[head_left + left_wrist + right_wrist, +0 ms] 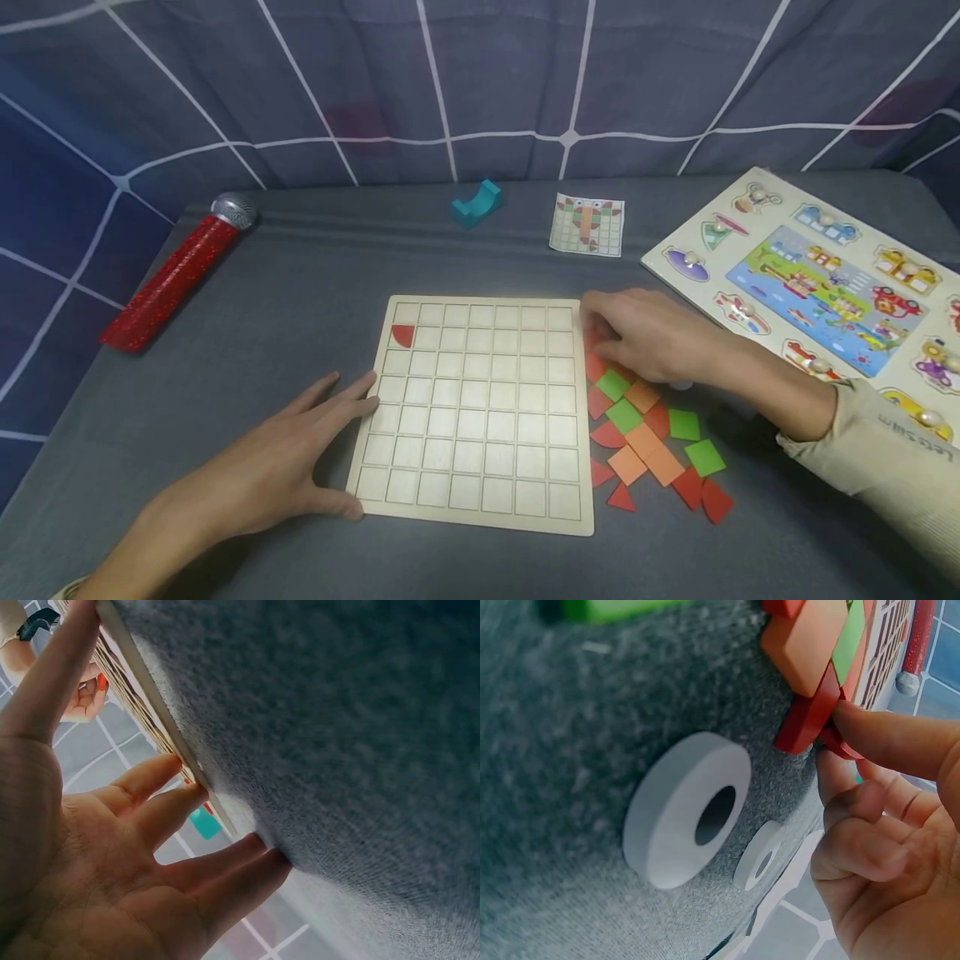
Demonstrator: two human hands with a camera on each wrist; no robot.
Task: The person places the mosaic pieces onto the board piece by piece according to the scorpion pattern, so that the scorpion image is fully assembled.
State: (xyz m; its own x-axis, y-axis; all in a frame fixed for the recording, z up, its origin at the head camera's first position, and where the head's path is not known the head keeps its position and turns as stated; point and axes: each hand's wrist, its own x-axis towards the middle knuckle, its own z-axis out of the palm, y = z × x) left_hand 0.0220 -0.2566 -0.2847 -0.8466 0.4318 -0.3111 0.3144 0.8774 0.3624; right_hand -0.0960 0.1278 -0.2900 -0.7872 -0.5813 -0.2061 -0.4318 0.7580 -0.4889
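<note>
The square wooden grid board (471, 392) lies flat, with one red quarter-round piece (402, 335) in a cell near its upper left corner. My left hand (273, 462) is spread along the board's left side, fingertips and thumb touching its edge. At the board's upper right edge, my right hand (660, 337) pinches a red piece (842, 742) between thumb and finger; its full outline is hidden by the fingers. Below that hand spreads a loose group of flat pieces: green squares (705, 457), orange squares (663, 464), red quarter-rounds (717, 500) and a red triangle (621, 497).
Two white discs with dark centres, like eyes (690, 814), lie near the right hand. A small pattern card (587, 225) and a teal curved block (477, 204) sit behind the board. A knobbed picture puzzle (825, 283) occupies the right; a red glittery microphone (176, 275) lies left.
</note>
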